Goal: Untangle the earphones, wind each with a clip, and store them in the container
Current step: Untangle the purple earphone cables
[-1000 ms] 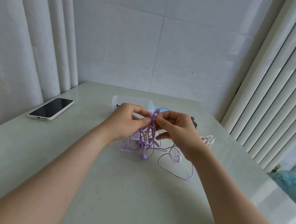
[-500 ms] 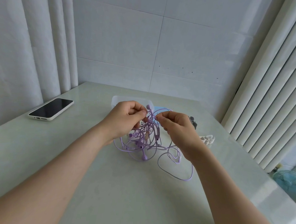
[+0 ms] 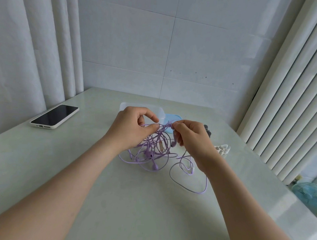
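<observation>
A tangle of purple earphones [image 3: 153, 150] hangs between my hands above the pale table, its lower loops and earbuds resting on the surface. My left hand [image 3: 130, 128] pinches strands at the top of the tangle between thumb and forefinger. My right hand [image 3: 191, 137] pinches the same bunch from the right, a few centimetres away. One long loop [image 3: 187, 187] trails on the table under my right wrist. Behind my hands stands a clear plastic container [image 3: 159, 111], partly hidden, with a light blue lid [image 3: 174, 118] beside it.
A phone [image 3: 54, 116] in a white case lies face up at the left. A white clip [image 3: 222, 149] and a dark grey clip [image 3: 207, 130] lie to the right of my right hand. Curtains hang left; the table's right edge drops toward a fan [image 3: 308, 193].
My hands have drawn slightly apart, pulling the top of the tangle into a short taut span. The bundle has loosened and spread a little over the table.
</observation>
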`<state>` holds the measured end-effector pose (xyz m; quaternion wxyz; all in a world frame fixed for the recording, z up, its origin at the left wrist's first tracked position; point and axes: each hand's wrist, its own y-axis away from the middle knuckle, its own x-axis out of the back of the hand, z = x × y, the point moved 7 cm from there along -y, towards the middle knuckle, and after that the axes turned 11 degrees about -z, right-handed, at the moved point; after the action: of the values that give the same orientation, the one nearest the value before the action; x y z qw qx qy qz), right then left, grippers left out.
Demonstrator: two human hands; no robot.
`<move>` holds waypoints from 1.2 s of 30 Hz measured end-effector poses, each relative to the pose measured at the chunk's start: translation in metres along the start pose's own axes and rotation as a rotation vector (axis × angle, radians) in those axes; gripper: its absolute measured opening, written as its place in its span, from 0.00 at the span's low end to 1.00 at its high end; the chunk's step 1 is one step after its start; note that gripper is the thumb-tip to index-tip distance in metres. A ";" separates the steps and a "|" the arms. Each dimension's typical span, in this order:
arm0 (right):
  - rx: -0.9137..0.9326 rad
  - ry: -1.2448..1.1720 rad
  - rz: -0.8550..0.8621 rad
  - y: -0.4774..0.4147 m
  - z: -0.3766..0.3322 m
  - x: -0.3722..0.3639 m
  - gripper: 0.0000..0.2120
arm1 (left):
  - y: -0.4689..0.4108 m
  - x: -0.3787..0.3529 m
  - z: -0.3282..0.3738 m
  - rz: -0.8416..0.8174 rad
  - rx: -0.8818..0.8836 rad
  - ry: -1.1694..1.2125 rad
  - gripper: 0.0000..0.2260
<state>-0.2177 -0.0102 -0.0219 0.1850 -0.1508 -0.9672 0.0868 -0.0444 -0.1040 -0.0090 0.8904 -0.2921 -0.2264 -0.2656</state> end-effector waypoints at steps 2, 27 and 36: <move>0.002 -0.008 0.007 0.000 0.000 0.000 0.13 | 0.001 -0.001 0.003 -0.018 0.002 -0.021 0.03; 0.104 -0.084 -0.116 0.004 -0.006 -0.009 0.08 | 0.000 -0.019 -0.004 -0.213 0.082 0.268 0.07; 0.059 -0.023 -0.066 0.002 0.000 -0.006 0.08 | 0.000 -0.010 -0.012 -0.085 0.194 0.381 0.04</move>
<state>-0.2122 -0.0101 -0.0240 0.1810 -0.1121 -0.9708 0.1108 -0.0490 -0.1077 -0.0234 0.9290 -0.1397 -0.0905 -0.3305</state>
